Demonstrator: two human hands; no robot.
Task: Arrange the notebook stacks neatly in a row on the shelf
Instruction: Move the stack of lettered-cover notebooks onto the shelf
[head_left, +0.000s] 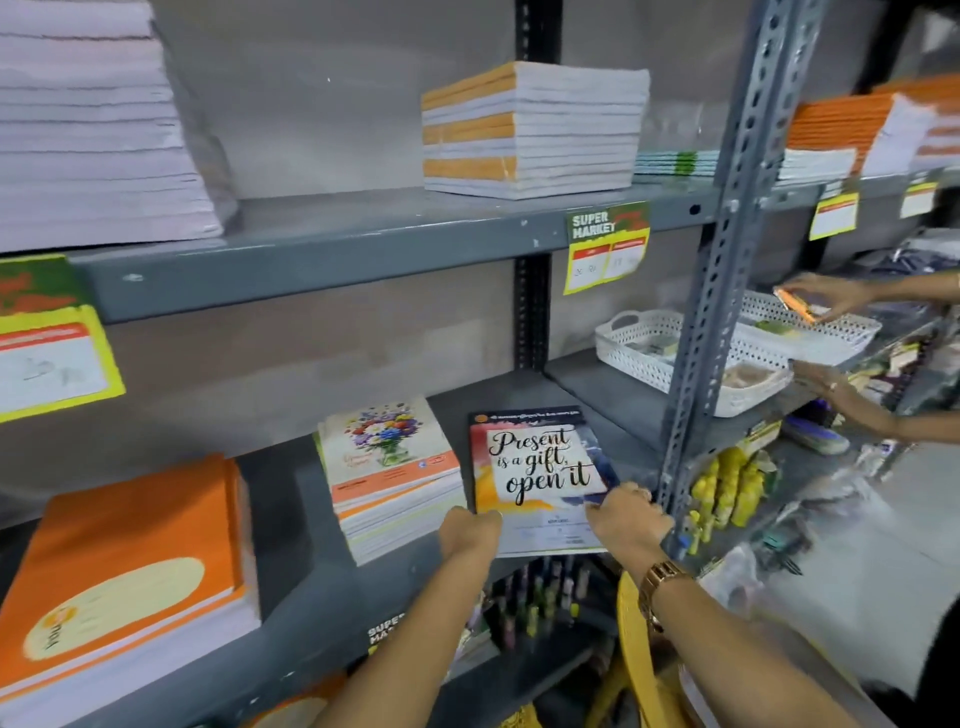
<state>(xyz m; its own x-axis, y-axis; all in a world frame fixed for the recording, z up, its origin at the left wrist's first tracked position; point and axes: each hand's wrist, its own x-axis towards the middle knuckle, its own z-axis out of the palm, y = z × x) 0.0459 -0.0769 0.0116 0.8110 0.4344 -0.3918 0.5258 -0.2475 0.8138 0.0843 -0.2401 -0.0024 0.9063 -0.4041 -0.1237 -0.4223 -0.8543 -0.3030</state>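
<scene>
On the grey middle shelf (306, 499) stand three notebook stacks in a row. An orange-covered stack (124, 566) is at the left and a flower-cover stack (389, 473) is in the middle. At the right lies a thin notebook with "Present is a gift, open it" (535, 467) on its cover, overhanging the shelf's front edge. My left hand (470, 532) grips its near left corner. My right hand (626, 519) holds its near right edge, beside the perforated upright post (722, 270).
The upper shelf carries a tall white stack (88, 130) and an orange-and-white stack (530, 130). Yellow price tags (605, 249) hang on the shelf edge. Right of the post are white baskets (691, 358) and another person's hands (826, 296). Pens (535, 597) fill the shelf below.
</scene>
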